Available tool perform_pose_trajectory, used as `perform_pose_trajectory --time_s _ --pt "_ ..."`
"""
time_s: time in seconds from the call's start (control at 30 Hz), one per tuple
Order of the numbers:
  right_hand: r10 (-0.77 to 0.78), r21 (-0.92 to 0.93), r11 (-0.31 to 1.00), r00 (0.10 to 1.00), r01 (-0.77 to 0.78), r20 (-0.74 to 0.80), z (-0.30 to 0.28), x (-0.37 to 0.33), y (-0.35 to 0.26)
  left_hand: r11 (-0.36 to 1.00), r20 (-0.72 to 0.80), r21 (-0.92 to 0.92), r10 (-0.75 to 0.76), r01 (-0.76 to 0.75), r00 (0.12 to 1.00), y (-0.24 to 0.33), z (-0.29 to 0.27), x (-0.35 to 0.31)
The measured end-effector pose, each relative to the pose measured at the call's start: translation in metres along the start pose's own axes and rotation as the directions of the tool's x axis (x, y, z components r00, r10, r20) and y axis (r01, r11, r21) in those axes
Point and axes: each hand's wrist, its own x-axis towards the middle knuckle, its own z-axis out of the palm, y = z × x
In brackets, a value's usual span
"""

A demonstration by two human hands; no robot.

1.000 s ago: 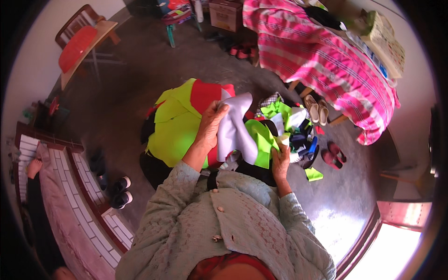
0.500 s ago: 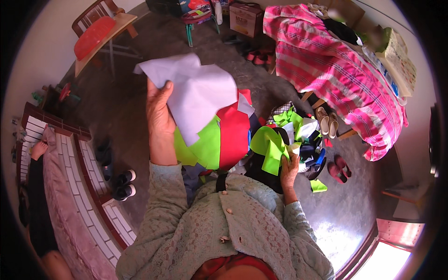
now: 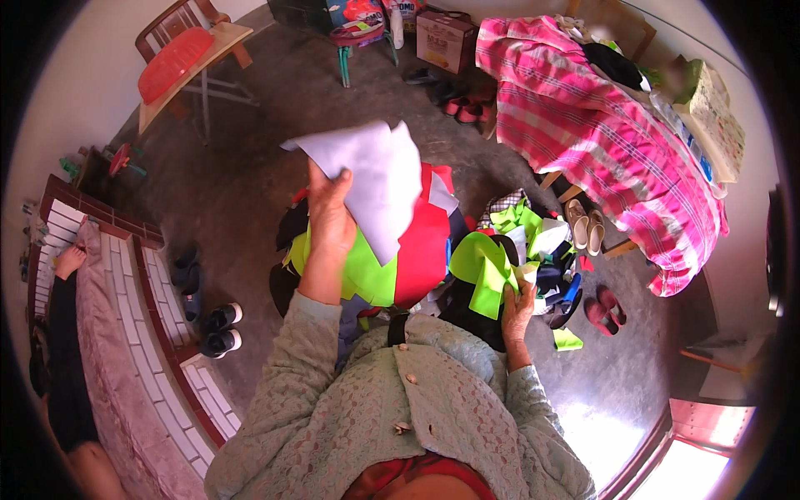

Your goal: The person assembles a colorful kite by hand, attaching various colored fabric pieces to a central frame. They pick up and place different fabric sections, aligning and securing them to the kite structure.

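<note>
My left hand (image 3: 332, 215) is raised in front of me, its thumb pressed on a pale lavender-white piece of cloth (image 3: 379, 179). Its fingers are partly hidden behind the cloth. Below it spread larger pieces, a lime green cloth (image 3: 367, 273) and a red cloth (image 3: 423, 250). At the right, my right hand (image 3: 518, 307) is closed on a lime green cloth piece (image 3: 487, 287), with a small cream scrap by its fingertips. Beside that hand a heap of mixed cloth scraps (image 3: 546, 237) in green, white, black and blue lies at the right.
A pink checked cloth (image 3: 575, 108) covers furniture at far right, with beige shoes (image 3: 585, 225) and dark red slippers (image 3: 605, 310) near it. Black shoes (image 3: 222, 329) stand at left by a tiled ledge (image 3: 158, 329), where another person's foot (image 3: 70, 262) rests. A folding table (image 3: 196, 75) stands at far left.
My left hand has moved right and slightly nearer, carrying the pale cloth, which now hangs more folded. The right hand stays nearly in place on the green cloth.
</note>
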Motion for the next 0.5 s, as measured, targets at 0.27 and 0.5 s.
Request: perform_pose_trajectory --time_s 0.27,0.5 --pt "0.009 -0.019 1.000 1.000 -0.008 0.010 0.000 0.000 -0.003 0.921 -0.305 0.185 -0.277 0.342 0.911 -0.036 -0.091 -0.030" --pt "-0.005 -0.005 1.000 1.000 0.005 0.014 0.001 0.000 -0.002 0.826 -0.220 0.445 -0.273 0.345 0.936 -0.019 -0.100 -0.038"
